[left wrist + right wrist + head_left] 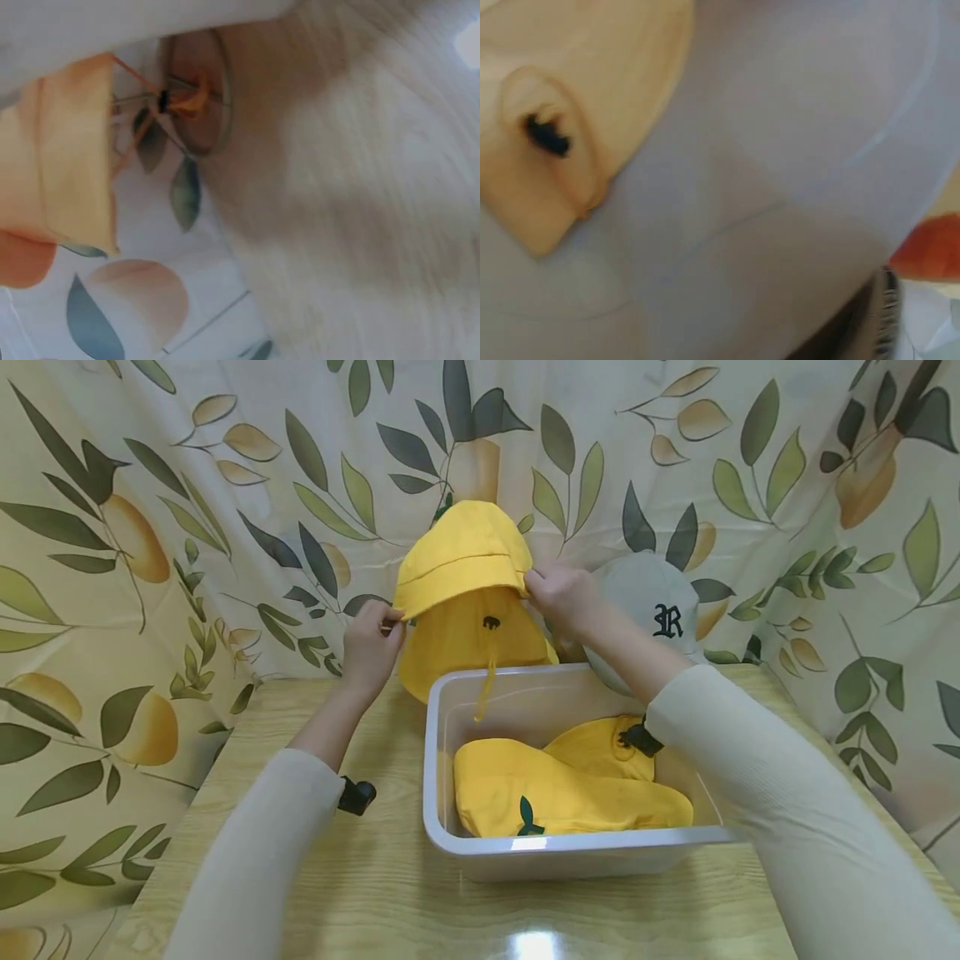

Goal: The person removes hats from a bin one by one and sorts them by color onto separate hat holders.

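A yellow brimmed hat [465, 547] is held up behind the bin, crown upward. The left hand [372, 643] pinches its brim at the left edge, and the right hand [566, 597] pinches the right edge. Below the brim hangs a broad yellow panel [465, 647], with a black toggle and a thin cord dangling over the bin's back rim. The left wrist view shows part of the hat [64, 150] and its cord toggle [163, 102]. Folded yellow hats [555, 789] lie inside the pale plastic bin [577, 839], one bearing a green leaf shape.
A light grey cap [645, 606] with a black letter R stands at the back right, partly behind the right forearm. The bin sits on a wood-grain table [375, 877]. Leaf-patterned cloth [300, 527] hangs behind and along both sides.
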`<state>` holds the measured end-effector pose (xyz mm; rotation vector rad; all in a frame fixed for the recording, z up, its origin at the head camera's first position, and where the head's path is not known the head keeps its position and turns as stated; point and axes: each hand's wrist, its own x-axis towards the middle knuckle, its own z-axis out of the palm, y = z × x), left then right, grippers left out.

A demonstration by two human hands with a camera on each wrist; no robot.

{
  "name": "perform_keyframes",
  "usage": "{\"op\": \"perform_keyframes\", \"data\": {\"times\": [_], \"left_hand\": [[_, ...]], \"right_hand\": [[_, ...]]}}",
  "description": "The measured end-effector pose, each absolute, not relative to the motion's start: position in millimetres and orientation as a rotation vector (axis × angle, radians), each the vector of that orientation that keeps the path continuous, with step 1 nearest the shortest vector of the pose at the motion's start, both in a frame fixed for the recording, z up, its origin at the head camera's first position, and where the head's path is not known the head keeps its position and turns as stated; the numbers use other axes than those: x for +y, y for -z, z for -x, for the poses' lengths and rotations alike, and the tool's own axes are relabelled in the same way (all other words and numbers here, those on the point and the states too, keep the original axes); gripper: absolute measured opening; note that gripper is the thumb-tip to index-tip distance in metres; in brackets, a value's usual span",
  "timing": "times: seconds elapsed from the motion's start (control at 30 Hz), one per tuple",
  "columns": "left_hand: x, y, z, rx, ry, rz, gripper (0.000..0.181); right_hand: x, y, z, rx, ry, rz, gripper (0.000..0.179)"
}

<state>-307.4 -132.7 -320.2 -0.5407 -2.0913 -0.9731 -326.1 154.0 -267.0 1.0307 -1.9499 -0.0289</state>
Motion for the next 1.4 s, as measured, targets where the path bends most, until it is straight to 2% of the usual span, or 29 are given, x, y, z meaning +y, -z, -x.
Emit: {"op": "perform_keyframes", "data": {"times": [0.2,0.33,0.63,0.83,1.07,1.4], "left_hand": [[-144,341,296,-2.148,0.746,0.741,0.005],[-153,361,290,-2.13,0.597,0.868,0.012],[-153,387,296,-2.258,0.681,0.674,0.01],[-147,391,299,-2.314,0.808,0.626,0.007],[-148,385,296,-2.371,0.745,0.663,0.004],[-148,359,276,-2.426,0.603,0.813,0.028]], "right_hand": [[155,286,301,-2.196,0.007,-1.009,0.021],[154,299,288,-2.294,0.078,-1.041,0.019],[139,298,290,-2.657,0.091,-0.935,0.02],[135,291,297,-2.785,0.168,-0.919,0.017],[137,285,298,-2.842,0.215,-0.947,0.017],[146,268,288,-2.861,0.28,-1.025,0.012]]}}
